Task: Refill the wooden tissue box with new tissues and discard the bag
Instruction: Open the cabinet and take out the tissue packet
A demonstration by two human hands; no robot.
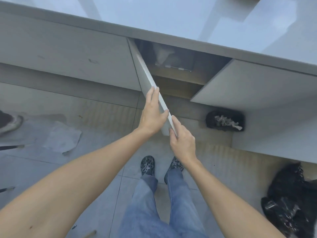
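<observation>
Cabinet door point(151, 79): swung open; my left hand point(151, 115) and right hand point(182, 140) pinch its edge with closed fingers, exposing shelves. Tissue box: not identifiable. Black rubbish bag point(289, 200), 4 o'clock, floor, presumably awaiting discards.

A bin point(175, 60) sits inside the open cabinet point(193, 73); another, seemingly, stands on the floor point(103, 169) right point(224, 121).

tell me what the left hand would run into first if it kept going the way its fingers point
Probably the dark cabinet interior. The left hand lies along the open door's edge, fingers pointing up toward the opening under the countertop. Depth is unclear, so it might meet the inner shelf first.
</observation>
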